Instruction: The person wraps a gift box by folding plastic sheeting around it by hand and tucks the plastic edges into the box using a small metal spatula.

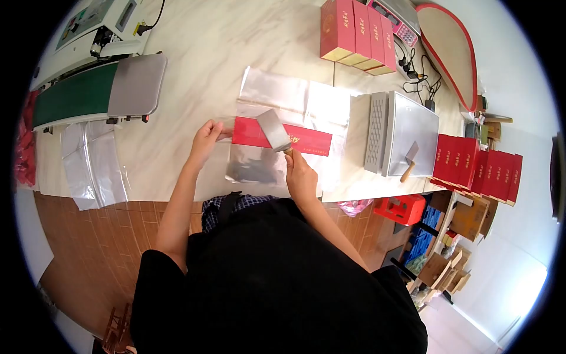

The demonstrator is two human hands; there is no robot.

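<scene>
A long red box [313, 141] with gold lettering lies across clear plastic sheets [253, 165] on the marbled table. My right hand [301, 177] grips the wooden handle of a scraper [272, 128], whose wide metal blade rests over the middle of the box. At the box's left end, my left hand [206, 140] has its fingers and thumb brought together around clear film. The film's edge between those fingers is hard to make out.
A machine with a green belt [76, 97] stands at left, near more plastic bags [94, 165]. At right, a metal sealer [413, 135] carries a second scraper [410, 160]. Red boxes stand at the top [338, 29] and far right [455, 159]. Cables [421, 76] lie behind the sealer.
</scene>
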